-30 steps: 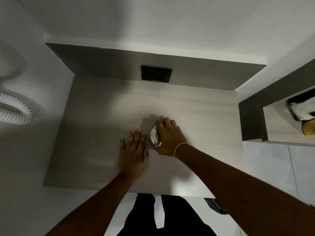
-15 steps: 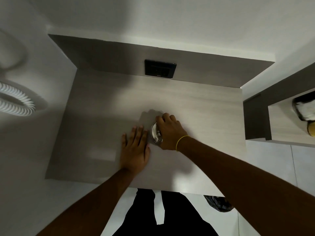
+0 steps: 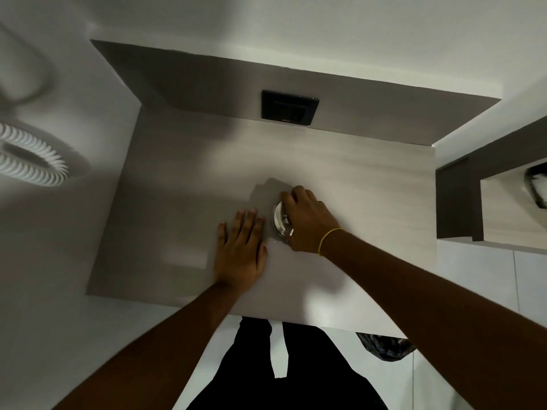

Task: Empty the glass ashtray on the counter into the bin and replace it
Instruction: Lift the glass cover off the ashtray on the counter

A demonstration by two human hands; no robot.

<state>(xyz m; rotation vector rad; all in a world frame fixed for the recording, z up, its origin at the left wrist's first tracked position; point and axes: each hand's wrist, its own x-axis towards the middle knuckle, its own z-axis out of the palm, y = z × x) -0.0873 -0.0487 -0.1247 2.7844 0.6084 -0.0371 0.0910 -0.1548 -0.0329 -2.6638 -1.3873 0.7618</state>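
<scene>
The ashtray (image 3: 280, 221) is seen on the desk (image 3: 370, 184), mostly covered by the right hand (image 3: 307, 221), whose grip is closed around its rim; only its left edge is visible. The left hand (image 3: 241, 251) is laid flat beside it, fingers spread. A bin (image 3: 386, 347) is largely hidden under the desk edge.

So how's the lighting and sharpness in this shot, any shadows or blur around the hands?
Head view: dim and soft overall; the wide lens bends the pale wood-grain counter; a dark shadow falls just beyond the right hand on the clear glass ashtray, which shows small glints; the left hand lies flat; the white coiled hose is blurred.
</scene>
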